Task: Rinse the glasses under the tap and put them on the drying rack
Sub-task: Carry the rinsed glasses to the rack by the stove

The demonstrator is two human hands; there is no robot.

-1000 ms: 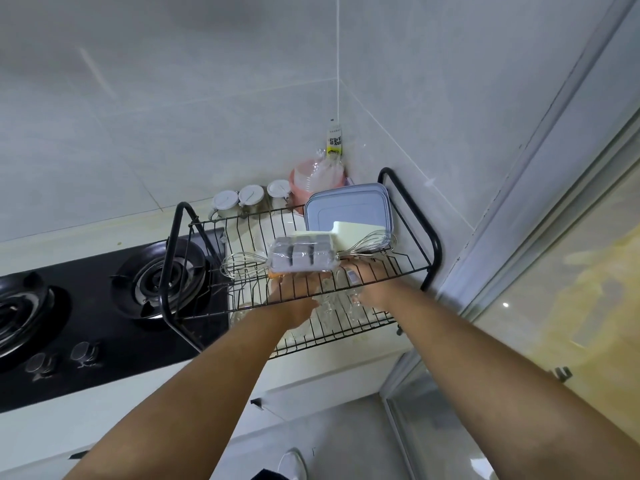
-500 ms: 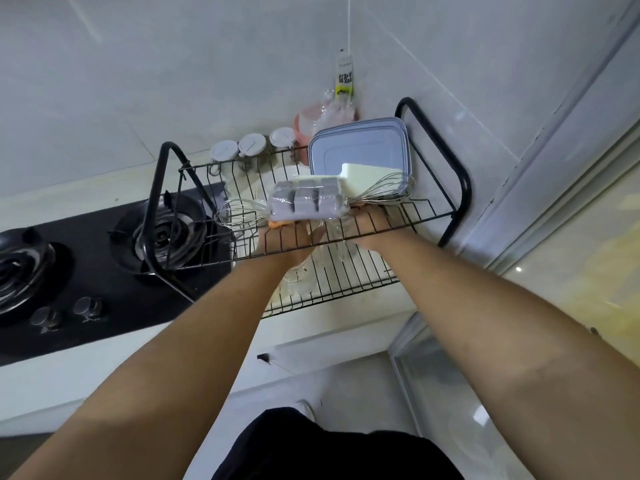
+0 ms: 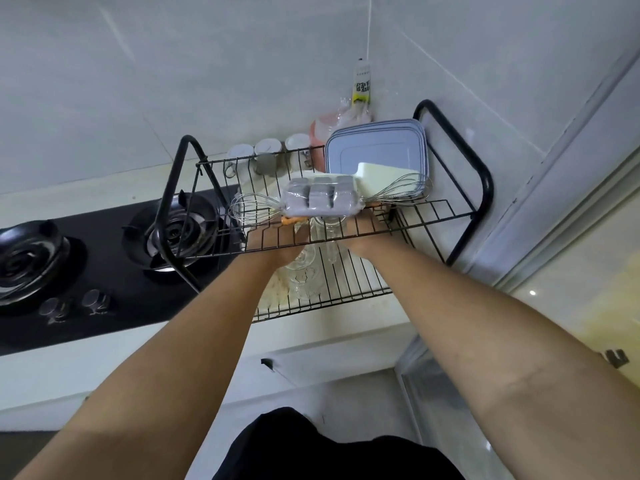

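A black two-tier wire drying rack [image 3: 481, 174] stands on the counter in the corner. Both my hands reach under its upper shelf, over the lower shelf. Seen through the wires, my left hand [image 3: 277, 242] and my right hand [image 3: 367, 233] lie on either side of an upright clear glass [image 3: 327, 233]. Their fingertips are hidden under a grey ice-cube tray [image 3: 320, 200]. Further clear glasses [image 3: 304, 282] stand on the lower shelf, just in front of my left hand.
The upper shelf holds the ice-cube tray, two wire whisks [image 3: 251, 211], a white block [image 3: 384, 174] and stacked pale blue lids [image 3: 377, 147]. A black gas hob [image 3: 86, 258] lies to the left. Small white-capped jars [image 3: 266, 150] stand behind the rack.
Both hands have gone slightly deeper under the upper shelf. The camera has tilted down, so more of my arms and dark clothing shows.
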